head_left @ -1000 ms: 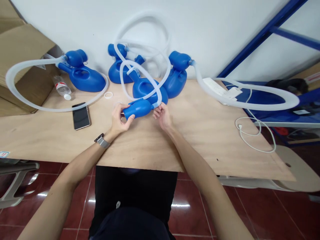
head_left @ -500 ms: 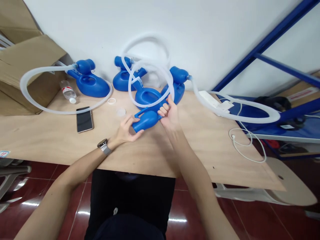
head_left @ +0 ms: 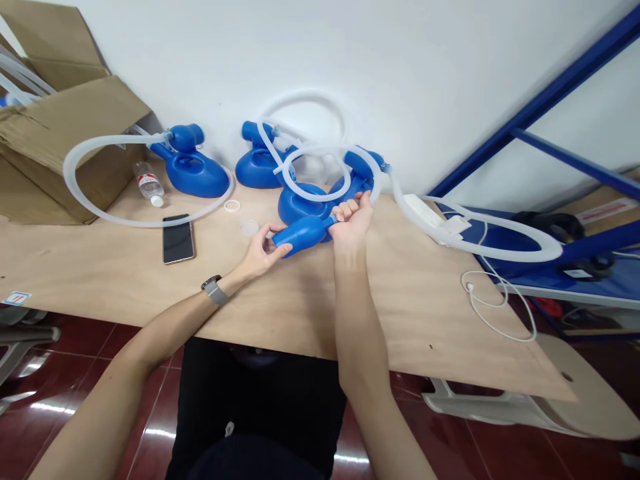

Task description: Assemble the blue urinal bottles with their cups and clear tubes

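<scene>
- The left hand (head_left: 263,248) cups the rounded end of a blue bulb (head_left: 304,233). The thumb lies on top and the fingers are curled underneath, so the hand is half closed around it.
- The right hand (head_left: 351,220) is closed in a tight fist at the bulb's narrow end, at 3 o'clock from it. It grips the end of a translucent hose (head_left: 320,155) right where hose and bulb meet.
- The blue bulb lies roughly level, just above the table (head_left: 300,313), near the middle of its far half. Whether it touches the wood cannot be told.
- From the fist the translucent hose climbs towards 12 o'clock and loops over a blue container (head_left: 295,203) that sits just behind the bulb.
- Three further blue containers stand along the wall: one at 10 o'clock (head_left: 195,175) with its own long hose loop, one at 11 o'clock (head_left: 255,170) and one at 1 o'clock (head_left: 361,167).
- A clear disc (head_left: 249,227) lies just beside the left hand at 10 o'clock, and a white ring (head_left: 232,205) lies a little beyond it.
- A phone (head_left: 178,239) lies face up at 9 o'clock from the bulb, with a water bottle (head_left: 149,183) on its side farther off towards 10 o'clock.
- A cardboard box (head_left: 65,133) fills the table's far left corner.
- A white power strip (head_left: 425,200) sits at 3 o'clock near the wall, and a white cable (head_left: 495,300) coils at 4 o'clock.
- A wristwatch (head_left: 214,290) is strapped on the left wrist.
</scene>
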The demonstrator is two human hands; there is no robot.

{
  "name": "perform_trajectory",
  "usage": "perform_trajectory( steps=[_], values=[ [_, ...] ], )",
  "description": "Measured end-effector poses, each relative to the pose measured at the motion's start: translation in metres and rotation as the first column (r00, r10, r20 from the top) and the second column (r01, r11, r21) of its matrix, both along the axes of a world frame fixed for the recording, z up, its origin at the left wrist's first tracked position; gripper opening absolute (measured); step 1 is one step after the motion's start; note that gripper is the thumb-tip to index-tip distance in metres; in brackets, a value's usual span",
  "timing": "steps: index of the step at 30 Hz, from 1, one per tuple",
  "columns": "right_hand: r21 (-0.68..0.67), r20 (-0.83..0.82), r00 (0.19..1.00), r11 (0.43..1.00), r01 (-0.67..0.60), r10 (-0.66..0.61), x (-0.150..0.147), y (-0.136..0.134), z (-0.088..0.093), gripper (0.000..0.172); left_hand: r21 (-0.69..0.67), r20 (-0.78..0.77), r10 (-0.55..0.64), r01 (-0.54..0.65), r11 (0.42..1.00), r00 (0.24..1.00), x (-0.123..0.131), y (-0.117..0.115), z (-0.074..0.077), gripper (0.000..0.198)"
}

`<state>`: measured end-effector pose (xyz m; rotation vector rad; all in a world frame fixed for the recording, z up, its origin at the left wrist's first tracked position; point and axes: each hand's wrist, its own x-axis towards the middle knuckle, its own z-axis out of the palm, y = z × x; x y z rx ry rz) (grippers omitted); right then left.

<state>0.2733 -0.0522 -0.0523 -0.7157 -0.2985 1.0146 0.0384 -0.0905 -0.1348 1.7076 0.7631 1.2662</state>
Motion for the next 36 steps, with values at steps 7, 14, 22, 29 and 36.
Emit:
perform_trajectory(
  steps=[7,14,22,29,36],
  values=[
    [0.158,0.083,0.972,0.966,0.206,-0.221,0.106,-0.002,0.001,0.035,0.732,-0.393,0.47,-0.04,0.68,0.79,-0.054,0.036,-0.011,0.039],
    [-0.07,0.842,0.531,0.955,0.288,-0.099,0.101,-0.006,-0.061,0.089,0.548,-0.272,0.751,-0.545,0.634,0.601,-0.069,0.062,-0.012,0.047],
    [0.051,0.974,-0.227,0.961,0.273,0.013,0.062,-0.034,-0.061,0.042,0.466,-0.437,0.796,-0.652,0.599,0.419,-0.079,0.055,-0.003,0.02],
    [0.088,0.917,-0.384,0.994,-0.063,-0.106,0.009,0.013,-0.054,0.068,0.44,-0.496,0.783,-0.669,0.599,0.375,-0.071,0.049,0.001,0.018],
    [0.094,0.958,-0.266,0.993,-0.066,-0.109,0.053,0.013,-0.079,0.065,0.375,-0.391,0.876,-0.821,0.432,0.282,-0.078,0.054,0.003,0.027]
  ],
)
